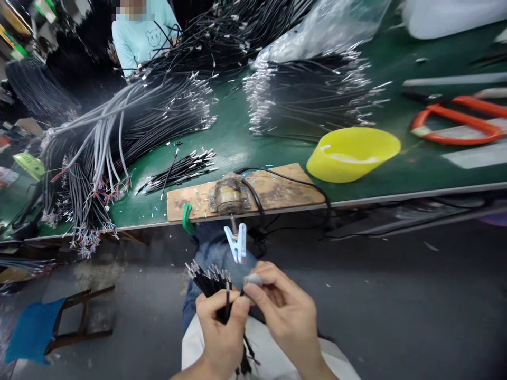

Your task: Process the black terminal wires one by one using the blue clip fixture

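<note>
My left hand (pixel 222 324) is closed around a bundle of short black cables (pixel 208 282) whose silvery stripped ends fan out above my lap. Right beside it, my right hand (pixel 287 311) pinches at the end of one black cable, with grey tips on its thumb and finger, perhaps finger covers. The two hands nearly touch. Just above them a light-blue clothespin (pixel 236 244) hangs on the shaft of a small, worn motor (pixel 228 194). That motor sits on a wooden board (pixel 277 186) at the table edge.
A green clamp (pixel 187 219) grips the board's left end. On the green table (pixel 229 137) lie a pile of short black cables (pixel 178 171), long cable bundles (pixel 309 97), a yellow ring-shaped container (pixel 352 155) and orange-handled scissors (pixel 455 124). Across it sits a person (pixel 144 39). A blue-covered stool (pixel 35 330) stands lower left.
</note>
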Tool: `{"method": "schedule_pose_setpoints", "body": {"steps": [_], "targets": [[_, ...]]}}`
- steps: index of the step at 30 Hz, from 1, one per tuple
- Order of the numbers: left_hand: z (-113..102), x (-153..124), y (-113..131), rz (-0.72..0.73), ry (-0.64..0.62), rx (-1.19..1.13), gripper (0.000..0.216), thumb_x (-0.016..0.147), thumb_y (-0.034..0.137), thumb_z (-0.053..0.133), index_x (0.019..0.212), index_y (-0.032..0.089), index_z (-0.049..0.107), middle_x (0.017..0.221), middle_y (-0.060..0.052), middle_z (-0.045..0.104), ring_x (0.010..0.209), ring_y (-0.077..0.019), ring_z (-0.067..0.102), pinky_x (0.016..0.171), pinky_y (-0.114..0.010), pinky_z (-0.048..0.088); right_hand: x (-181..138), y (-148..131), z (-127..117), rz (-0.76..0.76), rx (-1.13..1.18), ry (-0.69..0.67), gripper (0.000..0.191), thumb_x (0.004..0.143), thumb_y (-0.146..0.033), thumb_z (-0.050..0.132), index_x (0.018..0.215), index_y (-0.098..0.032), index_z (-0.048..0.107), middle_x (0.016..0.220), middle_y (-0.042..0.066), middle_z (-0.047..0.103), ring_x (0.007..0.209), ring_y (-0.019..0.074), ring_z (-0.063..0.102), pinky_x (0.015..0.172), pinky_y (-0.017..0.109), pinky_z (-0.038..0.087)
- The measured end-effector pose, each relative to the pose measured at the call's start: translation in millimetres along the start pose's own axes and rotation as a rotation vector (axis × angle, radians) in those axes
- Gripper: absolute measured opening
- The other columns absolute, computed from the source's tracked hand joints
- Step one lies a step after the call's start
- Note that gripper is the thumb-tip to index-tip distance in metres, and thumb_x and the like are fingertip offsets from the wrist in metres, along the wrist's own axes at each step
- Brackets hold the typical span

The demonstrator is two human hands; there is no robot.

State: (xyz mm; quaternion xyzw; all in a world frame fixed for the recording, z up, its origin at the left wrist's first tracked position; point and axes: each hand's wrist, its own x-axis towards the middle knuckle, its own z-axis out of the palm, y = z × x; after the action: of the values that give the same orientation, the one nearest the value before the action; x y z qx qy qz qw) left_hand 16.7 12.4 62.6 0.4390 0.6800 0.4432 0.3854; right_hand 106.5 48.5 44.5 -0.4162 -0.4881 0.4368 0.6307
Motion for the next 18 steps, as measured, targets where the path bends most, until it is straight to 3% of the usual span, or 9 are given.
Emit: {"method": "schedule_pose_setpoints", "body": {"steps": [3, 5, 7, 10, 13, 15, 18], "targets": [[0.1, -0.7, -0.7, -0.028, -0.034, -0.045, 0.053, 0.080, 0.057, 0.048, 0.044, 0.018, 0.048, 0.043, 0.003, 0.041, 0.046, -0.0106, 0.037, 0.053, -0.027, 0.034, -0.7, -2.8, -0.3, -0.338, -0.239, 0.084, 0.013, 0.080, -0.011, 0.057, 0.073, -0.022, 0.058, 0.062, 0.002, 0.053, 0.057, 0.0172, 0.047, 0.054, 0.030, 0.041], [-1.6, 1.9, -3.4, -0.050, -0.082, -0.108, 0.053, 0.082, 0.057, 0.044, 0.047, 0.017, 0.051, 0.041, 0.004, 0.037, 0.042, -0.0095, 0.034, 0.045, -0.025, 0.031, 2.1, -4.7, -1.9, -0.363, -0.240, 0.037, 0.011, 0.081, -0.014, 0.057, 0.074, -0.022, 0.059, 0.062, 0.003, 0.055, 0.057, 0.0178, 0.048, 0.054, 0.030, 0.041], [-5.3, 6.6, -6.4, -0.073, -0.136, -0.158, 0.052, 0.078, 0.060, 0.047, 0.053, 0.016, 0.056, 0.040, 0.005, 0.035, 0.037, -0.0077, 0.031, 0.039, -0.023, 0.027, 6.3, -5.7, -3.6, -0.173, -0.065, -0.104, 0.017, 0.084, -0.027, 0.057, 0.068, -0.022, 0.058, 0.060, 0.003, 0.053, 0.055, 0.0172, 0.049, 0.051, 0.029, 0.041], [-13.4, 14.7, -6.0, -0.040, -0.217, -0.255, 0.049, 0.069, 0.062, 0.058, 0.057, 0.015, 0.062, 0.037, 0.006, 0.036, 0.033, -0.0059, 0.029, 0.036, -0.020, 0.025, 11.9, -4.5, -5.9, 0.288, 0.364, -0.351, 0.036, 0.078, -0.052, 0.058, 0.062, -0.019, 0.055, 0.057, 0.000, 0.048, 0.051, 0.0144, 0.047, 0.046, 0.026, 0.039], [-20.6, 21.1, 0.7, 0.080, -0.184, -0.168, 0.043, 0.069, 0.055, 0.064, 0.056, 0.015, 0.068, 0.043, 0.000, 0.052, 0.042, -0.0089, 0.041, 0.045, -0.022, 0.034, 16.2, -1.2, -10.3, 0.583, 0.503, -0.484, 0.044, 0.066, -0.060, 0.065, 0.061, -0.018, 0.055, 0.059, 0.000, 0.048, 0.053, 0.0136, 0.047, 0.050, 0.025, 0.041], [-22.8, 23.8, 5.2, 0.116, -0.159, -0.099, 0.038, 0.070, 0.052, 0.065, 0.056, 0.017, 0.070, 0.048, -0.002, 0.058, 0.047, -0.0109, 0.047, 0.051, -0.023, 0.039, 19.8, 0.8, -14.9, 0.572, 0.370, -0.463, 0.042, 0.066, -0.058, 0.067, 0.062, -0.017, 0.058, 0.060, 0.000, 0.050, 0.055, 0.0141, 0.048, 0.052, 0.025, 0.042], [-22.5, 25.8, 7.2, 0.092, -0.139, -0.080, 0.036, 0.071, 0.049, 0.064, 0.055, 0.017, 0.069, 0.050, -0.002, 0.060, 0.051, -0.0140, 0.052, 0.055, -0.026, 0.043, 26.0, 1.7, -20.5, 0.345, 0.113, -0.278, 0.036, 0.073, -0.052, 0.064, 0.062, -0.018, 0.061, 0.059, 0.001, 0.052, 0.056, 0.0145, 0.048, 0.051, 0.025, 0.041]]}}
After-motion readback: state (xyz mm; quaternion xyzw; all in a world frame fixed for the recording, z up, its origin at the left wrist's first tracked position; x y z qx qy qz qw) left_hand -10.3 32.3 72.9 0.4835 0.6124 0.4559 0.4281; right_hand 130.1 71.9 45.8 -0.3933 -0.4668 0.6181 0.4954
